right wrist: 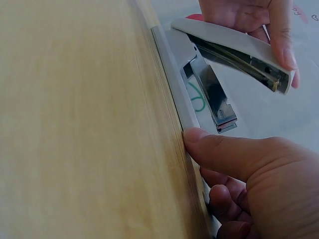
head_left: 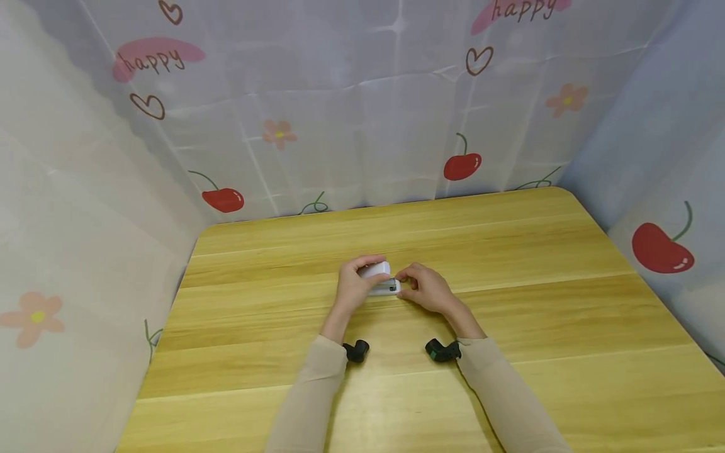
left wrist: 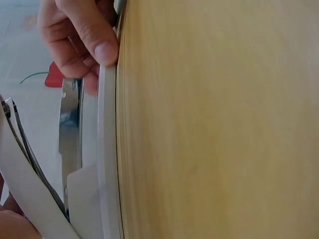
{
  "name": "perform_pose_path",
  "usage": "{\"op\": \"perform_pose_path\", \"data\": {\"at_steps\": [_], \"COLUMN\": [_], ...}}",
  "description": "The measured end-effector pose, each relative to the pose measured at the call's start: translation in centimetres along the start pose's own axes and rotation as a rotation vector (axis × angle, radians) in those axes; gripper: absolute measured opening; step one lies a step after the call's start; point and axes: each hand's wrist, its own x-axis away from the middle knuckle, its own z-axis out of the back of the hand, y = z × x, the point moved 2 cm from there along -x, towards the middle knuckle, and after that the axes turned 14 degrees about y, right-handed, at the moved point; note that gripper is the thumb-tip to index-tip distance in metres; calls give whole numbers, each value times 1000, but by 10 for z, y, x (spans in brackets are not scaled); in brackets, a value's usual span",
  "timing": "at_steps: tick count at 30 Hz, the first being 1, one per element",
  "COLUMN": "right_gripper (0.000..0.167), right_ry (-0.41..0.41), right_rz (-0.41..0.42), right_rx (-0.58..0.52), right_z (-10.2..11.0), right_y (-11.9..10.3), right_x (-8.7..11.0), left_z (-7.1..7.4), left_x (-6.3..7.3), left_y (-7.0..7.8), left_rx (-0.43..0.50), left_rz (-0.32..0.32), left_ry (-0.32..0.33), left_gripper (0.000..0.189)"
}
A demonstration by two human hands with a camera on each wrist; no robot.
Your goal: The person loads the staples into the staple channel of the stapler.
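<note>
A white stapler [right wrist: 172,69] lies on the table with its top cover [right wrist: 234,42] swung up from the base. Between cover and base, the metal staple magazine [right wrist: 214,92] is exposed. My left hand [head_left: 352,286] grips the raised cover near its front end, thumb on one side and fingers on the other. At the front end of the base, my right hand [head_left: 427,289] pinches the edge between thumb and curled fingers. The left wrist view shows this pinch at the top, with the right thumb [left wrist: 105,52] against the white base.
The wood-grain table [head_left: 272,302] has rounded far corners. Behind it hangs a pale curtain [head_left: 351,126] printed with cherries, flowers and hearts, and similar cloth stands at both sides. Black wrist cameras [head_left: 357,351] sit at both sleeve cuffs.
</note>
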Motion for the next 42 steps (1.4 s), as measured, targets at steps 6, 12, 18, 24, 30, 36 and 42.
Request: {"op": "perform_pose_path", "data": {"at_steps": [6,12,18,24,30,36,42], "right_gripper": [29,30,29,29,29,29,30], "right_ry": [3,4,5,5,6,13,17], "right_rz": [1,2,6,7,6,10,9], "right_rx": [4,-1,-2,2,0,6,-2], "right_z": [0,0,-1,-2,-1,-2,-1], "right_y": [2,2,3,3,3,3,2], "right_x": [-1,-1,0,-1,-2,-3,-3], "left_z": [-7,-13,-18,-21,-22,-22,-21], "left_x": [-1,-2,0,2,2,0,1], "left_y": [-3,-7,-7,-9,-10,-10,-11], "left_rx": [-59,-149,-251,-321,-353,-371,-365], "left_rz": [23,25,-21,-56,-92,-110,-103], "left_ry": [1,14,9,3,7,4,15], "left_gripper": [34,35,34,33,33,34,39]}}
